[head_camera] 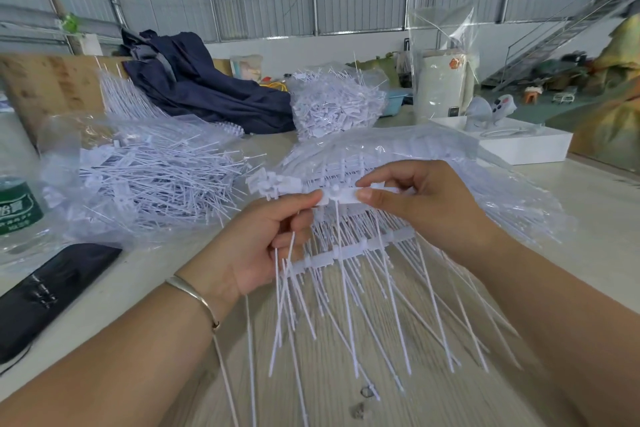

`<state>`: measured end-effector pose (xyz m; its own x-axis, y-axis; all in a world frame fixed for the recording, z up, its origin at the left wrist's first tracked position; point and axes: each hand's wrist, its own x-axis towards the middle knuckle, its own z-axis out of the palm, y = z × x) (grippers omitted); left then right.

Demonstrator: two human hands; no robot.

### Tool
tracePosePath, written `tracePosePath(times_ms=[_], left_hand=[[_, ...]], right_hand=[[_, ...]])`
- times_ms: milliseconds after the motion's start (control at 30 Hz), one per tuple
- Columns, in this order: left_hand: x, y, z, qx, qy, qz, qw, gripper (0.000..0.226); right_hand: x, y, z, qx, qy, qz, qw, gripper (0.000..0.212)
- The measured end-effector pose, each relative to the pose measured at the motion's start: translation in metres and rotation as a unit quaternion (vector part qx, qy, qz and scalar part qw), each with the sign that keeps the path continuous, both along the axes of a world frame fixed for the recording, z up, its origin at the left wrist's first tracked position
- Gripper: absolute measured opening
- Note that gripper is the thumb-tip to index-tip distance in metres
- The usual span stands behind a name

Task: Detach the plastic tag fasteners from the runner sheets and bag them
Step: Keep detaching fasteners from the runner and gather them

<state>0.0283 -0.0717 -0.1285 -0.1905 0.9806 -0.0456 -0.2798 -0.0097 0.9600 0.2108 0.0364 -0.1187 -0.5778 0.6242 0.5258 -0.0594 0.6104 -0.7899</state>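
A white runner sheet (349, 250) with many long thin tag fasteners hanging from it lies on the table in front of me. My left hand (266, 239) holds a bundle of detached fasteners (287, 274) in its curled fingers and pinches one end of a white fastener head (341, 197). My right hand (419, 198) pinches the other end of that head between thumb and forefinger. To the left an open clear plastic bag (114, 218) holds a heap of loose fasteners (156, 180). More runner sheets in clear plastic (433, 156) lie behind my hands.
A water bottle (17, 204) and a black pouch (48, 291) are at the left edge. Dark blue cloth (207, 87), a filled bag of fasteners (336, 104), a white box (519, 146) and an upright clear bag (443, 55) stand at the back.
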Motion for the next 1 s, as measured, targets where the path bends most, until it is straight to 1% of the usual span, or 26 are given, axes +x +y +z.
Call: tracePosePath(times_ms=[133, 300, 433, 467, 533, 600, 700, 767, 867, 1000], left_hand=[[-0.001, 0.000, -0.001, -0.005, 0.040, 0.023, 0.999, 0.032], [0.000, 0.001, -0.001, 0.002, 0.081, 0.029, 0.996, 0.026], [-0.002, 0.001, 0.000, 0.003, 0.089, 0.015, 0.996, 0.019], [-0.003, 0.000, 0.000, 0.001, 0.096, 0.011, 0.995, 0.021], [-0.005, -0.001, 0.000, -0.003, 0.117, 0.001, 0.993, 0.033], [-0.008, -0.003, 0.001, -0.008, 0.124, 0.005, 0.992, 0.039], [-0.020, -0.002, 0.000, -0.023, 0.118, 0.053, 0.991, 0.033], [-0.025, -0.002, -0.001, -0.015, 0.093, 0.070, 0.993, 0.030], [-0.025, 0.000, -0.002, 0.006, 0.064, 0.064, 0.996, 0.035], [-0.015, 0.003, -0.004, -0.011, 0.027, 0.038, 0.999, 0.030]], right_hand=[[0.000, -0.002, 0.000, -0.011, -0.007, 0.002, 1.000, 0.012], [0.000, -0.002, 0.003, -0.035, -0.032, 0.005, 0.999, 0.013], [0.001, -0.003, 0.005, -0.045, -0.046, 0.015, 0.998, 0.011], [0.001, -0.003, 0.006, -0.051, -0.052, 0.023, 0.997, 0.009], [0.003, -0.003, 0.006, -0.063, -0.063, 0.037, 0.995, 0.007], [0.004, -0.002, 0.007, -0.070, -0.067, 0.041, 0.994, 0.006], [0.009, 0.001, 0.008, -0.085, -0.060, 0.042, 0.994, 0.006], [0.011, 0.003, 0.009, -0.096, -0.035, 0.032, 0.994, 0.004], [0.008, 0.003, 0.008, -0.096, -0.007, 0.017, 0.995, 0.004], [0.004, 0.001, 0.008, -0.081, -0.009, 0.001, 0.997, 0.005]])
